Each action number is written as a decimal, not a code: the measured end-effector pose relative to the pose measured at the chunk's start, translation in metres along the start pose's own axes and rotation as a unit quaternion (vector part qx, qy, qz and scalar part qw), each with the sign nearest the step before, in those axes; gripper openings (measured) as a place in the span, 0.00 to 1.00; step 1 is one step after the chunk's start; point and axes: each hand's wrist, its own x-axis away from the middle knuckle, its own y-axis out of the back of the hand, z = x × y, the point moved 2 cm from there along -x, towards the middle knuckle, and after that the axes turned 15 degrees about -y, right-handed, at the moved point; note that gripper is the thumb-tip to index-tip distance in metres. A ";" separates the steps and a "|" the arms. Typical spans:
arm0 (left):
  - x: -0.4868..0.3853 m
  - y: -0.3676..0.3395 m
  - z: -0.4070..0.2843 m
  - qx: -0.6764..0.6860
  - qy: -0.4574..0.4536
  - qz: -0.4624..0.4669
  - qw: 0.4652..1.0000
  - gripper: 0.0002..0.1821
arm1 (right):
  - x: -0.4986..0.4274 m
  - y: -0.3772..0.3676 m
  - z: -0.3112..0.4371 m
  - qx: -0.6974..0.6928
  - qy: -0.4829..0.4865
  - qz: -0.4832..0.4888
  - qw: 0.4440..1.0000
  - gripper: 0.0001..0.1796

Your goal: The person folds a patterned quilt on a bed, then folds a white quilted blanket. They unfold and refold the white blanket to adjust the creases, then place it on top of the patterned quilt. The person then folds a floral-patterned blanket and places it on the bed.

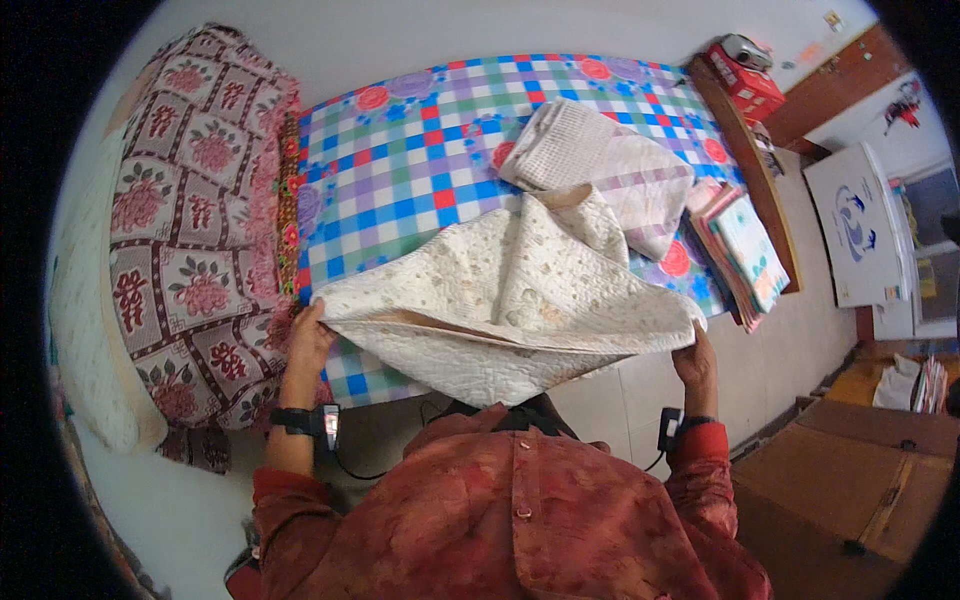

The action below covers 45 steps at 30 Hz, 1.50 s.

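A cream quilted cloth [480, 292] with a small floral print is stretched between my two hands at the near edge of the bed. My left hand [310, 341] pinches its left corner, and my right hand [695, 360] grips the right corner. Its near edge hangs in a double layer with a gap along the fold, and its far part lies bunched on the checked bedsheet [390, 180]. Just beyond it rests a folded pale blanket [600, 165] with mauve bands, partly touching the cloth's far end.
Folded towels [742, 247] are stacked near the bed's wooden end board [750, 180]. Along the left side lies a fringed, flower-patterned cover [202, 225]. A red box [742, 82] stands past the board. To the right are a white chest [855, 225] and a brown cabinet [840, 480].
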 end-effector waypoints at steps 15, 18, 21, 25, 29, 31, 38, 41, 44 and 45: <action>0.006 -0.007 -0.029 -0.089 -0.044 0.047 0.994 0.10 | 0.070 -0.142 -0.048 0.487 0.435 -0.102 0.750 0.14; 0.008 -0.001 -0.026 -0.113 -0.037 0.035 0.992 0.09 | 0.077 -0.148 -0.050 0.528 0.413 -0.131 0.730 0.16; 0.009 0.011 -0.028 -0.120 -0.028 0.033 0.992 0.10 | 0.094 -0.148 -0.043 0.521 0.451 -0.078 0.720 0.17; 0.014 0.027 -0.023 -0.100 -0.027 0.006 0.995 0.10 | 0.120 -0.137 -0.039 0.559 0.383 -0.084 0.730 0.16; 0.016 0.034 -0.009 -0.131 -0.009 0.010 0.991 0.11 | 0.129 -0.123 -0.038 0.578 0.376 -0.088 0.718 0.11; 0.018 0.036 -0.004 -0.127 0.002 0.001 0.992 0.12 | 0.125 -0.110 -0.032 0.579 0.359 -0.159 0.714 0.07; 0.047 0.034 -0.001 -0.088 0.044 -0.007 0.995 0.17 | 0.099 -0.041 -0.005 0.662 0.292 -0.274 0.634 0.10; 0.068 0.028 -0.002 -0.072 0.048 -0.017 0.996 0.18 | 0.096 -0.016 0.005 0.675 0.376 -0.278 0.570 0.09; 0.088 0.018 -0.003 -0.031 -0.013 0.028 0.999 0.18 | 0.094 0.000 0.018 0.659 0.391 -0.262 0.586 0.10; 0.096 0.016 0.001 -0.041 0.008 -0.007 0.999 0.18 | 0.093 0.004 0.023 0.654 0.386 -0.253 0.600 0.09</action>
